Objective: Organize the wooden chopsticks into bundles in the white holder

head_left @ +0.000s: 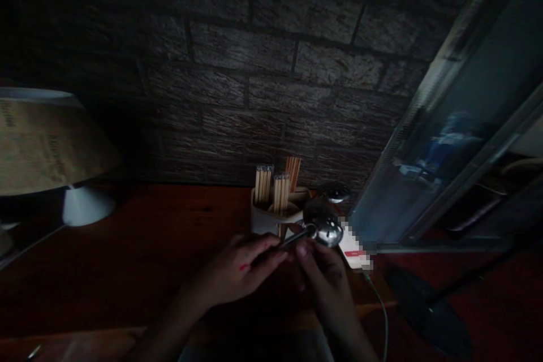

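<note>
A shiny metal ladle (326,231) is held over the front of the table, its round bowl to the right and its handle running down to the left. My left hand (248,266) pinches the handle between thumb and fingers. At the bowl's lower edge, my right hand (326,274) has its thumb and curled fingers closed on the ladle. Just behind, a pale utensil holder (265,220) carries bundles of wooden chopsticks (280,195). Another metal spoon or ladle (338,192) shows at the holder's right; its lower part is hidden.
A lit phone (355,254) with a charging cable (385,311) lies at the table's right end. On the left stands a lamp (89,206) with a printed shade. A dark brick wall (237,96) backs the wooden table (182,226). To the right are a glass panel (407,192) and a round stand base (428,311).
</note>
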{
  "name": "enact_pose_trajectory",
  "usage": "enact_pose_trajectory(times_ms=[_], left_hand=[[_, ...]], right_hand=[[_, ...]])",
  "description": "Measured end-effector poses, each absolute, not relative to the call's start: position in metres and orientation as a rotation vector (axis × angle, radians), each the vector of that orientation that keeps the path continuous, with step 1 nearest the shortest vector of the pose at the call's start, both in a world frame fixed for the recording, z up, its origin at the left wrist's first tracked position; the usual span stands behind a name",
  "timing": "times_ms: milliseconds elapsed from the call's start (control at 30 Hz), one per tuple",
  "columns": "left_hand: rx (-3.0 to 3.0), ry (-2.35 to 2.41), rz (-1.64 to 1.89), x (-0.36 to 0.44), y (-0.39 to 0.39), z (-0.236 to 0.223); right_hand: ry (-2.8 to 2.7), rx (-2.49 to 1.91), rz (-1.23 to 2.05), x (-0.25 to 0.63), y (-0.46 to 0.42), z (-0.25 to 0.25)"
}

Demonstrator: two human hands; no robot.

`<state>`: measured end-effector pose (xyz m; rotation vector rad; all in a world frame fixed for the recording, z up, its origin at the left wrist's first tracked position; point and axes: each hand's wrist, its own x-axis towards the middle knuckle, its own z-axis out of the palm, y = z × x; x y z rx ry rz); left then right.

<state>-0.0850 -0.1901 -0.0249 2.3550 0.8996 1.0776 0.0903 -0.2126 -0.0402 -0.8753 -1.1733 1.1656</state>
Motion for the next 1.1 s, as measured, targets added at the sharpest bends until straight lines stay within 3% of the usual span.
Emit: enact_pose_trajectory(times_ms=[267,500,600,800,1100], left_hand=[[2.517,0.741,1.091,-0.059,-0.172,-0.023],[1.944,1.257,1.771,-0.118,-0.144,-0.026],[1.77,1.38,1.912,-0.14,-0.121,-0.03],[1.67,1.523,1.86,-0.165,-0.079,-0.067],[1.723,1.744,1.638,-0.19,-0.055,-0.128]], right_hand=[[-1.24,-1.057,0.783,0.139,-0.213,-0.028],[-1.079,-1.047,0.416,0.178,-0.197,-0.004],[-1.096,-1.11,0.264,0.182,-0.188,0.01],[-1.23,-1.211,0.004,0.192,-0.167,0.018],[-1.296,-1.303,-0.039,0.187,-0.147,0.006]])
